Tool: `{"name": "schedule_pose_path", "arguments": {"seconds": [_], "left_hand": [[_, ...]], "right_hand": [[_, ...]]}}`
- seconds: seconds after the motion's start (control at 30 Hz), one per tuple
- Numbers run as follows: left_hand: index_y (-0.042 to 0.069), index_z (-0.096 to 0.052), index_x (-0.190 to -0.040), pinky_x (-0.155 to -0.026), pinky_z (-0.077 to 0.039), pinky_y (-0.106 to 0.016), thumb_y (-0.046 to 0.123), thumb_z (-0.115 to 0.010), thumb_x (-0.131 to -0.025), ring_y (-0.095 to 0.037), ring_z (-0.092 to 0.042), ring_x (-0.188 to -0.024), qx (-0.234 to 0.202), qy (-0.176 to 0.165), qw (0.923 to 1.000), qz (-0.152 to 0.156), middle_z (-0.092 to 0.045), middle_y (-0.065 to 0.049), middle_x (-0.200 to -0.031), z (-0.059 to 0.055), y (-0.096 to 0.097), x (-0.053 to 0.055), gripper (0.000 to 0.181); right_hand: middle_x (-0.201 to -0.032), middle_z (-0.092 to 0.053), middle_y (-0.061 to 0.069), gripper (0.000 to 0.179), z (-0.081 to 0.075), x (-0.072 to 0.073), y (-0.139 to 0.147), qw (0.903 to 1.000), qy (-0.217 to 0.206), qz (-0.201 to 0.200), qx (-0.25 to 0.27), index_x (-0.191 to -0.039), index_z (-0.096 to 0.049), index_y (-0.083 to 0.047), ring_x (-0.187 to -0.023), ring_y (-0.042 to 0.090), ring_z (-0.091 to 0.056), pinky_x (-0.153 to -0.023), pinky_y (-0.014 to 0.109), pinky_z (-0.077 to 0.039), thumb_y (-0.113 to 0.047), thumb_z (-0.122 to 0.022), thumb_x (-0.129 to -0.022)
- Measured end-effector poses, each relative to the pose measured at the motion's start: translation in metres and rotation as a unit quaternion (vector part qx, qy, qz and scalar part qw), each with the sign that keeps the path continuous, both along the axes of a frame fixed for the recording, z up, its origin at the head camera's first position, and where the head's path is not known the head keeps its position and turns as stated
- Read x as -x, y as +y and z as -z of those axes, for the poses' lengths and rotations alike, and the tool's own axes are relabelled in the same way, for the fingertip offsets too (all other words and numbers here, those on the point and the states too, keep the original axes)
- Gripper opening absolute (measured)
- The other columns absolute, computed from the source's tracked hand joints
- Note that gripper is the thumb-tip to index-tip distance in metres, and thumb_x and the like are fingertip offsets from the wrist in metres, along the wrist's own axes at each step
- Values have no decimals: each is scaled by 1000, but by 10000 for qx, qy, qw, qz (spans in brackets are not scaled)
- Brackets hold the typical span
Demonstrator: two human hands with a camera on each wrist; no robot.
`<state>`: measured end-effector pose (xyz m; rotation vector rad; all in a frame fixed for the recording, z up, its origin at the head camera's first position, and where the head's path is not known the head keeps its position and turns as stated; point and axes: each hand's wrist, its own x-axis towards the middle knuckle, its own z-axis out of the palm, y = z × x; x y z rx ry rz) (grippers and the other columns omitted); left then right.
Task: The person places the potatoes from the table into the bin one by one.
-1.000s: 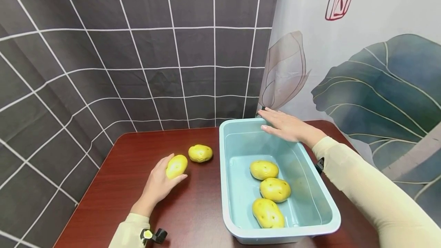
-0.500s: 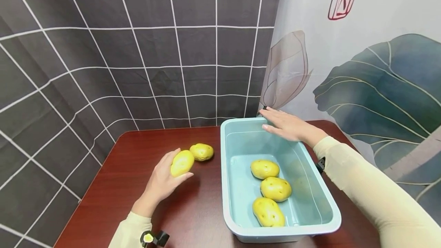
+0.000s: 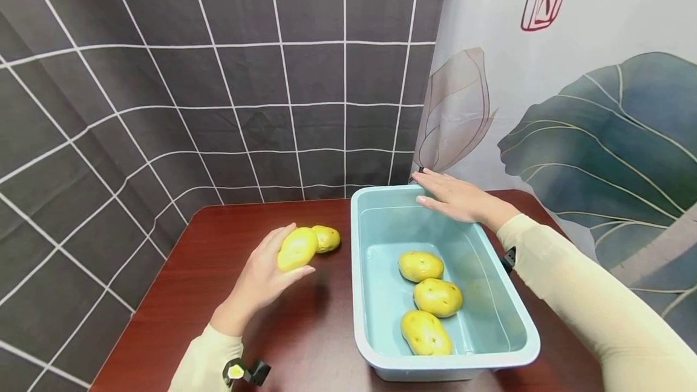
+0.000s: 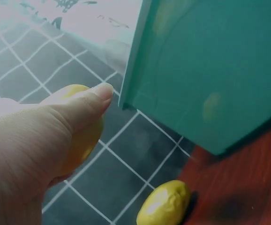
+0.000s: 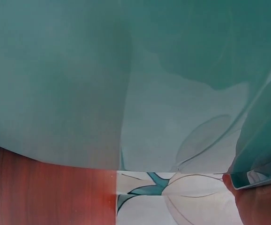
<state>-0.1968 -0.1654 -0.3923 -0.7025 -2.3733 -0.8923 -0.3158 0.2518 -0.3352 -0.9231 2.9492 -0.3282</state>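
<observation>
My left hand point(image 3: 265, 272) grips a yellow potato point(image 3: 297, 249) between thumb and fingers, raised over the table with a shadow below. In the left wrist view the thumb lies across the held potato point(image 4: 83, 140). Just beyond it in the head view, another potato point(image 3: 328, 239) sits on the table, partly overlapped by the held one. My right hand point(image 3: 454, 198) rests with straight fingers on the far right corner of a light blue plastic tub point(image 3: 356, 283). On the tub's floor lie three potatoes in a loose row, the middle one point(image 3: 438, 297) close to its neighbours.
The tub stands on the right half of a dark red wooden table point(image 3: 179, 295). Behind the table hangs a grey grid-patterned curtain point(image 3: 305, 77), and a white curtain with leaf prints point(image 3: 610, 138) hangs at the right.
My left hand has lifted the held potato and carried it forward and right, so it now overlaps the potato on the table. My right hand stays on the tub's rim.
</observation>
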Motion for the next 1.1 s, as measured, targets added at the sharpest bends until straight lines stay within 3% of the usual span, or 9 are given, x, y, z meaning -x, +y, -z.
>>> {"name": "schedule_pose_path", "arguments": {"seconds": [0.3, 0.5, 0.87, 1.1], "left_hand": [[13, -50, -138, -88, -49, -40, 35, -87, -69, -17, -53, -112, 175, -256, 9982, 522, -55, -1, -128, -35, 19, 0, 82], [11, -51, -136, -87, -50, -39, 36, -87, -69, -18, -54, -110, 420, -142, 9948, 922, -56, -3, -128, -54, 34, 3, 81], [5, -53, -134, -91, -48, -38, 37, -87, -69, -20, -55, -110, 1101, -314, 9824, 1475, -58, -5, -125, -76, 57, 12, 80], [5, -52, -135, -88, -49, -33, 39, -85, -71, -16, -55, -108, 1524, -652, 9719, 1674, -56, -3, -125, -87, 69, 16, 80]], "right_hand": [[-159, -17, 3, 72, 0, 0, 0, 10000, -5, -64, -47, -155, -19, -17, -146, 26, -10, -114, 53, -13, -59, -33, -98], [-159, -17, 4, 73, 0, 0, 1, 10000, -28, -43, -71, -155, -19, -16, -146, 26, -9, -114, 54, -13, -60, -33, -98], [-159, -19, 6, 72, 2, -1, 3, 10000, 30, -6, -31, -155, -19, -17, -146, 29, -11, -114, 55, -12, -60, -33, -98], [-159, -19, 5, 73, 3, 0, 3, 10000, 45, -63, 27, -155, -20, -16, -146, 29, -11, -114, 54, -13, -59, -33, -98]]}}
